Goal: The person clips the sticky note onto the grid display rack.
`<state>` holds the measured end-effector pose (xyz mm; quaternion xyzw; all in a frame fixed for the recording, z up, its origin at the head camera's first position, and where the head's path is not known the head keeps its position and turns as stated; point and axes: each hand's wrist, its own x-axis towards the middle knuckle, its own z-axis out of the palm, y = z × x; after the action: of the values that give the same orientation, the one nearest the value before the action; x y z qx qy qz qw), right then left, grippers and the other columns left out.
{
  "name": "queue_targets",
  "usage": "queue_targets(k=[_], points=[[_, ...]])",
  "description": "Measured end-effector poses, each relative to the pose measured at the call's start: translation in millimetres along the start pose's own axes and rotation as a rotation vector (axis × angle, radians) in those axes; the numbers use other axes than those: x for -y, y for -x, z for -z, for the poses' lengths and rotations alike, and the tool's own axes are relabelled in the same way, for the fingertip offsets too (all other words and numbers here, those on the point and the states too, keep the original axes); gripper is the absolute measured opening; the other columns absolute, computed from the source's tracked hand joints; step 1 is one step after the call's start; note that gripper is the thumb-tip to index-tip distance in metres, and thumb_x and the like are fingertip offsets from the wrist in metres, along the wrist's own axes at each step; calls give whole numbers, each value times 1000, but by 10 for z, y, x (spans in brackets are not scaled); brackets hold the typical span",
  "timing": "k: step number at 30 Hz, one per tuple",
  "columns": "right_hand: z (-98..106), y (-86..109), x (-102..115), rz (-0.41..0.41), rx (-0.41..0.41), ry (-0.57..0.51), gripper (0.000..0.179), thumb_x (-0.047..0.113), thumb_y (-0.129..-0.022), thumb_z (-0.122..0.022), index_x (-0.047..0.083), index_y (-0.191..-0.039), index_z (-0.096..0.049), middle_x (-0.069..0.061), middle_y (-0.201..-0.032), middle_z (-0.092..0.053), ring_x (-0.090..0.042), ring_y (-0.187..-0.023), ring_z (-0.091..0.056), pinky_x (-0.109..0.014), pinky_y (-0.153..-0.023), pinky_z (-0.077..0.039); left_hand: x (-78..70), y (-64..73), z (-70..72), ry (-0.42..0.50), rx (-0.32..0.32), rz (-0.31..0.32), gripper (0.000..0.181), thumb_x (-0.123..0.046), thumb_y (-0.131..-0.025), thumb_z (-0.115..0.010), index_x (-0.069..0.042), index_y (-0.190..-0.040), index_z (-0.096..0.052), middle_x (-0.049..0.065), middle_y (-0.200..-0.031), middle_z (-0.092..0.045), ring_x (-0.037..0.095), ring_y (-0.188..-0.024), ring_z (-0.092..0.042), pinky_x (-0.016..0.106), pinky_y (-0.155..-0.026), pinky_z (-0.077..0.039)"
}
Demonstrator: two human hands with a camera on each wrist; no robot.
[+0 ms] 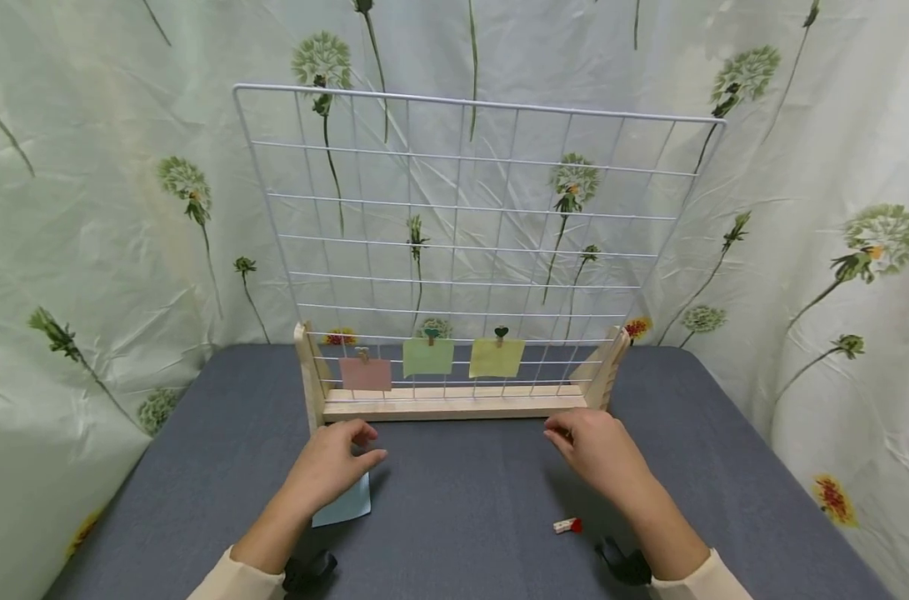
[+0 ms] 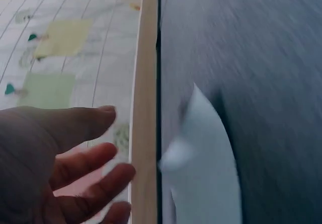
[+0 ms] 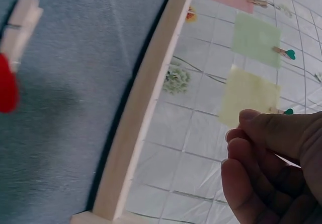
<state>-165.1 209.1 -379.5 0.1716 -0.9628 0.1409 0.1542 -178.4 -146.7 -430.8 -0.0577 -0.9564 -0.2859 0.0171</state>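
My left hand (image 1: 327, 462) is above a light blue paper note (image 1: 352, 502) on the table, thumb and fingers apart with nothing between them. In the left wrist view the note (image 2: 206, 168) curls upward, separate from the fingers. On the right, my other hand (image 1: 596, 450) hovers before the wooden base (image 1: 454, 408), fingers loosely bent and thumb near the index finger; no object shows in it. Below it lies a small clothespin (image 1: 566, 526) with a red decoration. Pink (image 1: 366, 377), green (image 1: 427, 360) and yellow (image 1: 496, 360) notes hang clipped low on the white wire grid (image 1: 476, 102).
The grid stands upright in its wooden base at the back of the dark grey table (image 1: 469, 517). Behind hangs a pale curtain (image 1: 109, 275) with a dandelion print. Dark straps (image 1: 622, 562) sit at both wrists.
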Motion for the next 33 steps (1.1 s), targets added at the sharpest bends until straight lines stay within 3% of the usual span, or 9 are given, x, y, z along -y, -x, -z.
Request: queue_targets(k=[6, 14, 21, 24, 29, 33], points=[[-69, 129, -47, -64, 88, -32, 5, 13, -85, -81, 11, -89, -79, 3, -82, -75, -6, -70, -62, -28, -63, -51, 247, 112, 100, -88, 21, 69, 34, -39, -85, -81, -14, -107, -73, 5, -97, -63, 25, -90, -53, 45, -77, -44], [-140, 293, -149, -114, 176, -39, 6, 13, -85, -81, 12, -90, -78, 5, -80, -72, -5, -69, -59, -31, -65, -52, 491, 242, 198, -139, 119, 126, 52, -43, -82, -83, -9, -119, -69, 14, -108, -64, 30, -97, -64, 54, -81, -52], [-165, 412, -215, -151, 266, -32, 10, 14, -83, -83, 14, -90, -77, 8, -79, -71, -6, -70, -60, -33, -67, -53, 508, 302, 245, -135, 147, 158, 73, -52, -76, -86, -4, -126, -63, 18, -115, -64, 33, -105, -66, 57, -85, -52], [-184, 466, -245, -151, 298, -53, 13, 14, -80, -85, 16, -90, -76, 10, -78, -69, -5, -70, -61, -33, -67, -53, 496, 298, 230, -117, 159, 165, 75, -48, -74, -88, 0, -127, -62, 12, -104, -66, 27, -96, -65, 51, -80, -52], [-220, 553, -298, -85, 318, -71, 18, 16, -77, -87, 17, -90, -74, 15, -73, -62, 1, -66, -53, -29, -62, -48, 476, 284, 217, -50, 182, 199, 78, -36, -75, -90, 3, -133, -55, 3, -87, -65, 16, -77, -58, 36, -66, -45], [-229, 562, -290, -136, 376, -82, 19, 16, -78, -86, 17, -93, -75, 12, -74, -62, -2, -68, -52, -31, -65, -48, 462, 294, 206, -14, 178, 204, 77, -28, -75, -91, 4, -135, -53, 1, -82, -65, 15, -71, -56, 32, -63, -42]])
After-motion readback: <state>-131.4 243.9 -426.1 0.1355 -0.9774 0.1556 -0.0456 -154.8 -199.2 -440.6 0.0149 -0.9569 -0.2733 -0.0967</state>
